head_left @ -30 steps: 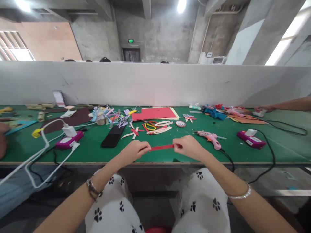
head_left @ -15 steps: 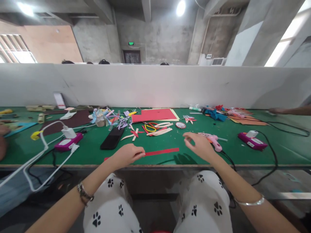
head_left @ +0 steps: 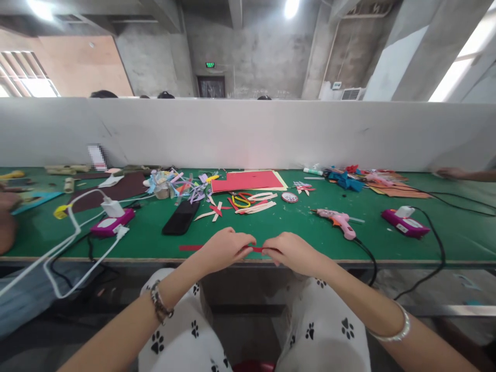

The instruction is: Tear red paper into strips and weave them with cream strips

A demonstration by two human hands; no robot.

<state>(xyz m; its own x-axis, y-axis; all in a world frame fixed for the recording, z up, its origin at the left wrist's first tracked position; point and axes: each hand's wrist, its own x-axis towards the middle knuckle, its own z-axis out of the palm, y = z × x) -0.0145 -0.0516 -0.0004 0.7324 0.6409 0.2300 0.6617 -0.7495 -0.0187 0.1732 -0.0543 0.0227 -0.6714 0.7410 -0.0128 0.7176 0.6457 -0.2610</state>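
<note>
Head view, looking forward and down across a green-topped work table. Pinched a thin red paper strip between both hands at the table's near edge, just above the lap. Closed the left hand narrowly on the strip, thumb and fingertips pressed together, with the strip's free end trailing out to the left along the green surface. Closed the right hand on it likewise, fingers curled, knuckles almost meeting those of the left, leaving only a short red stretch visible between the two.

Noted a pink hot-glue gun lying beyond the right hand, near but apart from it, black cord running off the table edge. Noted a flat black phone beyond the left hand, and between phone and glue gun a litter of cream and red paper strips around yellow-handled scissors. Farther back, saw a red card sheet lying flat. Saw a magenta power strip well to the left with a white charger plugged in, another magenta power strip well to the right. Caught a co-worker's hand at the far right.
</note>
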